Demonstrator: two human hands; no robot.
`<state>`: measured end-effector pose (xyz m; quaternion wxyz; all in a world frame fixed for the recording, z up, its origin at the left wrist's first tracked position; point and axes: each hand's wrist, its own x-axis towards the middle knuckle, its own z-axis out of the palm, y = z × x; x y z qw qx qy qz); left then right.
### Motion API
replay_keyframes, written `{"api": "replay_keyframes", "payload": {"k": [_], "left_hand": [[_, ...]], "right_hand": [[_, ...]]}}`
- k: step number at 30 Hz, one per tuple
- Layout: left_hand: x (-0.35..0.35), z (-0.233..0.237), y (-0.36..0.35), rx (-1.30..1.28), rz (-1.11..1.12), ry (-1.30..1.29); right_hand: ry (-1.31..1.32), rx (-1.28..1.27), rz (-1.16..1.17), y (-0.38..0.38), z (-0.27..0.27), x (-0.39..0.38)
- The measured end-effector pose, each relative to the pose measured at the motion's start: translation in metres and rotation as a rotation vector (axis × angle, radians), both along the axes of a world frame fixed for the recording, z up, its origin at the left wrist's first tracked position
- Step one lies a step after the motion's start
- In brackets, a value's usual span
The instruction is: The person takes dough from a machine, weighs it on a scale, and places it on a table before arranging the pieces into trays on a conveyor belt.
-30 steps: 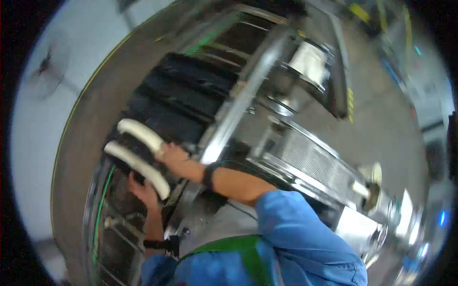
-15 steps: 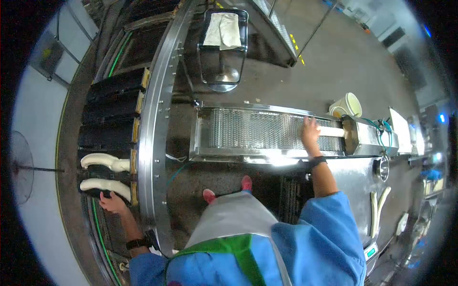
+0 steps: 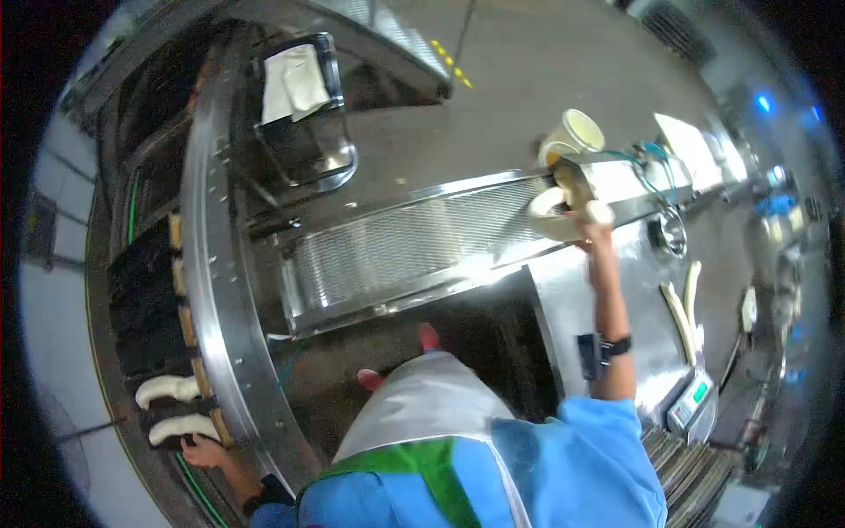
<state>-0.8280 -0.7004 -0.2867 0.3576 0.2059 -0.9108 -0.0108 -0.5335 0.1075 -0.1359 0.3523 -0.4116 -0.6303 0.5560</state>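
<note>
My right hand [image 3: 597,234] is closed on a thick, pale roll of dough [image 3: 553,227], which curves in a loop at the outlet of the steel machine, above the right end of the mesh conveyor [image 3: 396,251]. Motion blurs the dough's upper end. Far to the left, my left hand [image 3: 206,451] has its fingers stretched out at the near side of a long dough piece [image 3: 183,429] lying in a black pan. Another dough piece [image 3: 167,389] lies in the pan just beyond it.
Several black pans [image 3: 141,304] line the left conveyor, behind a steel rail [image 3: 207,290]. On the steel table [image 3: 607,308] are two dough strips [image 3: 678,321] and a digital scale [image 3: 695,396]. A white bucket [image 3: 581,132] stands behind the machine; cloths [image 3: 295,84] lie on a stand.
My right hand has moved from the mesh conveyor toward the machine outlet and now lifts the dough, bent into a loop. My left hand stays by the same dough piece. The view has turned right.
</note>
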Motion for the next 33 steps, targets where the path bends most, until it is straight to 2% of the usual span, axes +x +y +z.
{"api": "replay_keyframes", "payload": {"k": [1, 2, 3, 4, 6, 7, 8, 9, 10, 11, 13, 15, 16, 18, 20, 22, 24, 25, 26, 27, 29, 30, 31, 32, 33], "left_hand": [[0.0, -0.001, 0.003, 0.004, -0.026, -0.004], [0.0, 0.002, 0.005, 0.048, 0.011, 0.024], [0.0, 0.004, 0.007, 0.091, 0.054, 0.053], [0.0, 0.004, 0.009, 0.093, 0.039, 0.053], [-0.003, 0.003, 0.01, 0.012, 0.21, 0.089], [-0.011, 0.003, 0.007, 0.076, 0.344, 0.103], [-0.012, 0.006, 0.012, 0.074, 0.331, 0.102], [-0.01, 0.009, 0.015, 0.083, 0.35, 0.066], [-0.009, 0.013, 0.021, 0.093, 0.371, 0.03], [-0.018, 0.008, 0.019, 0.037, 0.499, 0.065], [-0.02, 0.008, 0.022, -0.037, 0.496, 0.052], [-0.019, 0.014, 0.024, -0.114, 0.497, 0.035], [-0.016, 0.026, 0.035, -0.149, 0.482, -0.016], [-0.018, 0.031, 0.042, -0.186, 0.474, -0.063], [-0.026, 0.028, 0.042, -0.26, 0.518, 0.029], [-0.025, 0.039, 0.062, -0.184, 0.492, 0.018], [-0.021, 0.051, 0.08, -0.107, 0.467, 0.014], [-0.02, 0.052, 0.081, -0.141, 0.365, 0.001], [-0.019, 0.056, 0.084, -0.172, 0.264, -0.014], [-0.014, 0.068, 0.101, -0.042, 0.265, -0.08], [-0.01, 0.06, 0.091, -0.011, 0.166, -0.119], [-0.005, 0.054, 0.087, -0.11, -0.055, -0.068], [-0.01, 0.02, 0.055, -0.353, -0.084, -0.005], [-0.035, -0.054, -0.004, -0.389, 0.195, -0.007], [0.01, 0.014, 0.077, -0.611, 0.035, -0.126]], "right_hand": [[0.037, 0.034, 0.049, 0.028, 0.016, 0.047], [0.054, 0.061, -0.149, 0.042, 0.038, 0.082], [0.194, 0.096, -0.298, 0.061, 0.052, 0.123], [0.206, 0.037, -0.442, 0.095, 0.067, 0.173], [0.21, 0.235, -0.419, 0.126, 0.1, 0.247], [0.185, 0.32, -0.516, 0.128, 0.122, 0.261], [0.151, 0.312, -0.648, 0.144, 0.136, 0.29], [0.211, 0.386, -0.625, 0.154, 0.146, 0.312], [0.142, 0.459, -0.701, 0.156, 0.163, 0.32], [0.068, 0.516, -0.759, 0.168, 0.168, 0.339], [-0.01, 0.575, -0.819, 0.196, 0.174, 0.385], [-0.821, 0.873, -1.001, 0.218, 0.16, 0.419], [-0.822, 0.875, -0.997, 0.235, 0.142, 0.443], [-1.457, 1.135, -1.002, 0.256, 0.091, 0.48], [-1.623, 0.804, -0.953, 0.223, 0.048, 0.437], [-1.526, 0.774, -0.767, 0.231, 0.007, 0.419], [-1.322, 0.553, -0.287, 0.247, -0.039, 0.38], [-1.04, 0.539, -0.119, 0.265, -0.099, 0.373], [-0.558, 0.105, -0.103, 0.244, -0.115, 0.313], [-0.776, 0.348, 0.095, 0.205, -0.104, 0.244], [-0.807, 0.36, 0.174, 0.145, -0.078, 0.116], [-0.832, 0.606, 0.242, 0.131, -0.088, 0.078], [-0.905, 0.759, 0.299, 0.124, -0.088, 0.043], [-0.956, 0.929, 0.363, 0.113, -0.089, 0.006], [-0.988, 0.982, 0.411, 0.122, -0.114, -0.012]]}}
